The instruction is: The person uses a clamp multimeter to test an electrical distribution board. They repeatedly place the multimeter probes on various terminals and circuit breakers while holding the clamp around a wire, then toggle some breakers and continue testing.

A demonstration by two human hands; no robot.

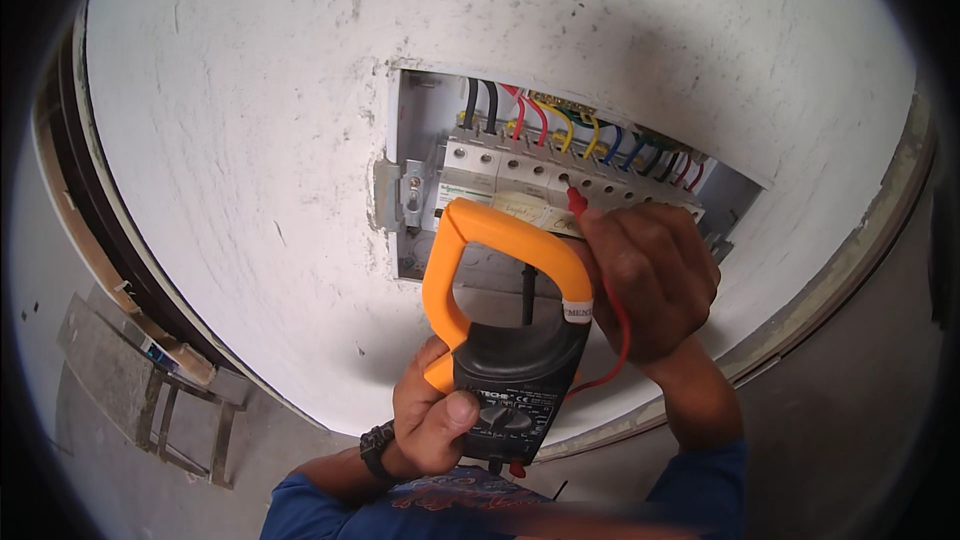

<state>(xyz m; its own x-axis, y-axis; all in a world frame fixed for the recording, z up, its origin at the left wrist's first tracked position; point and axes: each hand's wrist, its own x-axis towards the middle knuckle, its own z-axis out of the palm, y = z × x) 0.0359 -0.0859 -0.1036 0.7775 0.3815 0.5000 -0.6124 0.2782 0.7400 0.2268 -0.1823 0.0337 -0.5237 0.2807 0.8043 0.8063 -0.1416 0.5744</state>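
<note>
My left hand (430, 420) grips an orange and black clamp meter (510, 360) by its body, thumb resting by the dial. Its orange jaw loops up in front of an open electrical panel (412, 140) set into a white wall. My right hand (650, 280) holds a red test probe (577, 202), whose tip touches the top of a white circuit breaker (560, 180) in the row. A red lead (620, 340) curls from that hand down to the meter. A black probe (528, 292) hangs inside the jaw loop. Coloured wires (575, 125) enter the breakers from above.
The rough white plastered wall (250, 140) surrounds the panel. A dark door or window frame (100, 230) runs down the left. A wooden ladder-like frame (160, 390) stands on the grey floor at lower left. I wear a black wristwatch (375, 440) and blue sleeves.
</note>
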